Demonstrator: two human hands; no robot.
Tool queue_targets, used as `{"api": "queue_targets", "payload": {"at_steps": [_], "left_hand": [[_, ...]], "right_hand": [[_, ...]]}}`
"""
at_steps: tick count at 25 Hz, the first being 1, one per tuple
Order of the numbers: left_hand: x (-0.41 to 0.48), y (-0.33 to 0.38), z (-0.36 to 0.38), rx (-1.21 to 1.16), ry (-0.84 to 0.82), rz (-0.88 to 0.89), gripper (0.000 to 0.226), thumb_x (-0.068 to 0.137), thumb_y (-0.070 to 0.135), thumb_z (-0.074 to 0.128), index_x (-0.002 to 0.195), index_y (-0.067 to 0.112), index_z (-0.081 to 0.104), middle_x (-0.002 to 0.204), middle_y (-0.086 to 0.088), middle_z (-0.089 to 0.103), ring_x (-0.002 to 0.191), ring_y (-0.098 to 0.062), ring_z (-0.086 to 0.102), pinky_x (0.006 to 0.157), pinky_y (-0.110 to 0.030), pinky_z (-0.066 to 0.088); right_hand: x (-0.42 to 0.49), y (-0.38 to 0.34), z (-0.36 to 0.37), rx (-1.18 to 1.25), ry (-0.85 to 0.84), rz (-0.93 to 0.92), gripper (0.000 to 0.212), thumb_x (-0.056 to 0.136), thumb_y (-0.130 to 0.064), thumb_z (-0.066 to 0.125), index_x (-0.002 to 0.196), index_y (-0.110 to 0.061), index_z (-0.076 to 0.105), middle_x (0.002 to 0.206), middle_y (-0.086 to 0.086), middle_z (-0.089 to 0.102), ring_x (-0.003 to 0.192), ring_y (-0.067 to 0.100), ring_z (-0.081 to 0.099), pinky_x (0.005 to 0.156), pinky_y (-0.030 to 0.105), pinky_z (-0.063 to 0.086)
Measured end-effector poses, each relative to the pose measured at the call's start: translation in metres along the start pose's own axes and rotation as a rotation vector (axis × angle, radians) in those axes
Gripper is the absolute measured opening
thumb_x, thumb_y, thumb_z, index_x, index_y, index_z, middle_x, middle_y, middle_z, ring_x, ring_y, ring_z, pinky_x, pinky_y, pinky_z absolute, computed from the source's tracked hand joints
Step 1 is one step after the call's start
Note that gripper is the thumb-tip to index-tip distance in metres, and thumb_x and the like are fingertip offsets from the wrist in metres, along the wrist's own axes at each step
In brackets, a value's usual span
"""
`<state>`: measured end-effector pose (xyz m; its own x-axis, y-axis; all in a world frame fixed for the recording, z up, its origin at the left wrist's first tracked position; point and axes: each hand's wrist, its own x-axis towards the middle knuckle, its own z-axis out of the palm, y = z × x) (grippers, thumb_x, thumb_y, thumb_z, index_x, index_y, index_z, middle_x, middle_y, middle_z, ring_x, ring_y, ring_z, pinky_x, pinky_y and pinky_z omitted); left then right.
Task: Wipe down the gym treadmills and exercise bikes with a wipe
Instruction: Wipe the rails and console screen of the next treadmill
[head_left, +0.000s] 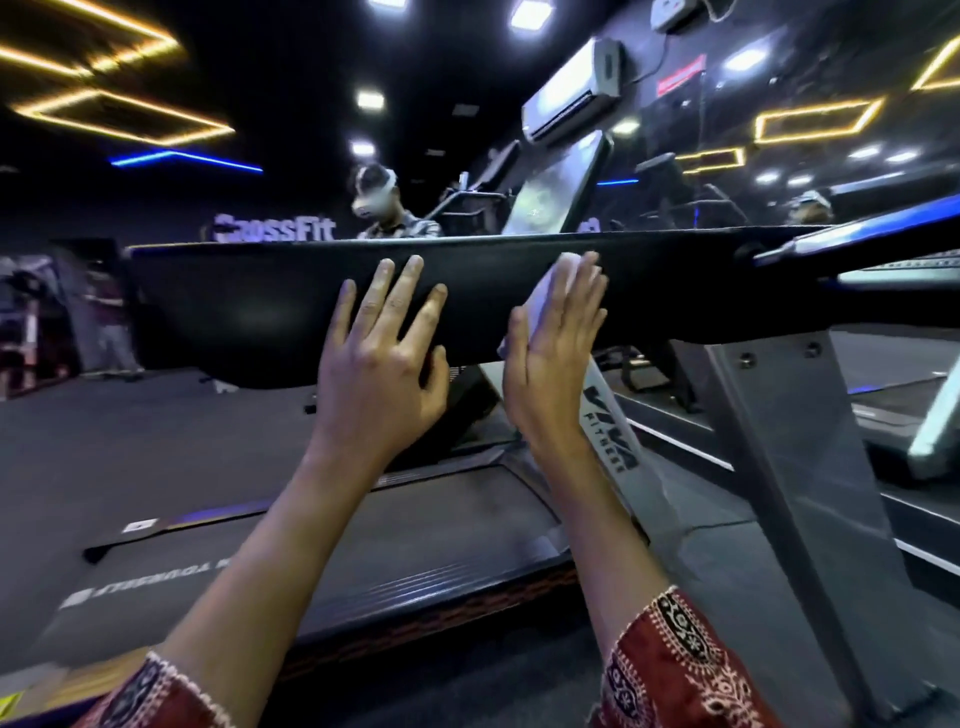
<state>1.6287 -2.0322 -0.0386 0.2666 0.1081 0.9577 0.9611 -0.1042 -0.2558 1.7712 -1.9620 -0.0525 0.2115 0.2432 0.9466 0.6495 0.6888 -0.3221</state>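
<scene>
The black back panel of a treadmill console (249, 306) spans the middle of the view at chest height. My left hand (384, 353) lies flat on it with fingers straight and spread. My right hand (556, 353) presses a white wipe (537, 301) flat against the same panel, fingers straight; the wipe shows above and left of the fingers. Below the panel lie the treadmill's belt (457, 509) and front hood.
A grey upright post (779, 415) and a slanted post marked VIVA FITNESS (610, 431) carry the console at right. Another treadmill (909, 395) stands to the right by a mirrored wall. A person wearing a headset (379, 208) stands beyond the console. Open grey floor lies left.
</scene>
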Motion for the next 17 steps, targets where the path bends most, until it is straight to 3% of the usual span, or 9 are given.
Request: {"api": "queue_targets", "payload": {"at_steps": [3, 8, 11, 14, 17], "left_hand": [[-0.008, -0.016, -0.019, -0.004, -0.038, -0.083, 0.052, 0.082, 0.024, 0.056, 0.131, 0.008, 0.056, 0.144, -0.017, 0.043, 0.135, -0.033, 0.038, 0.112, -0.047, 0.024], [-0.002, -0.030, -0.027, 0.012, -0.053, -0.056, 0.051, 0.083, 0.022, 0.055, 0.132, 0.007, 0.055, 0.143, -0.017, 0.045, 0.134, -0.034, 0.040, 0.113, -0.046, 0.023], [0.022, -0.035, -0.024, -0.014, -0.066, -0.051, 0.050, 0.083, 0.023, 0.054, 0.130, 0.006, 0.056, 0.139, -0.019, 0.049, 0.131, -0.034, 0.043, 0.113, -0.046, 0.023], [0.037, -0.036, -0.022, -0.031, -0.085, -0.071, 0.048, 0.084, 0.026, 0.051, 0.126, 0.006, 0.060, 0.129, -0.019, 0.057, 0.124, -0.034, 0.050, 0.111, -0.047, 0.025], [0.041, -0.039, -0.025, -0.038, -0.156, -0.066, 0.048, 0.085, 0.026, 0.050, 0.127, 0.006, 0.059, 0.128, -0.019, 0.058, 0.120, -0.034, 0.054, 0.110, -0.046, 0.026]], "right_hand": [[-0.016, -0.028, 0.009, -0.024, -0.103, -0.181, 0.058, 0.101, -0.034, 0.025, 0.151, -0.007, 0.014, 0.160, 0.011, 0.004, 0.148, 0.026, 0.000, 0.117, 0.039, -0.007], [0.009, -0.045, 0.014, -0.068, -0.044, -0.159, 0.055, 0.101, -0.030, 0.030, 0.148, -0.002, 0.026, 0.156, 0.021, 0.019, 0.146, 0.035, 0.011, 0.117, 0.043, -0.003], [0.021, -0.060, 0.021, -0.114, -0.023, -0.284, 0.048, 0.102, -0.027, 0.032, 0.141, 0.000, 0.042, 0.150, 0.022, 0.035, 0.141, 0.037, 0.026, 0.117, 0.051, 0.007], [0.039, -0.058, 0.017, -0.150, -0.051, -0.448, 0.041, 0.101, -0.024, 0.035, 0.126, -0.001, 0.059, 0.136, 0.016, 0.054, 0.130, 0.033, 0.046, 0.116, 0.050, 0.013], [0.048, -0.053, 0.013, -0.239, -0.024, -0.259, 0.037, 0.100, -0.023, 0.038, 0.120, -0.004, 0.063, 0.130, 0.013, 0.058, 0.125, 0.031, 0.050, 0.116, 0.050, 0.011]]}}
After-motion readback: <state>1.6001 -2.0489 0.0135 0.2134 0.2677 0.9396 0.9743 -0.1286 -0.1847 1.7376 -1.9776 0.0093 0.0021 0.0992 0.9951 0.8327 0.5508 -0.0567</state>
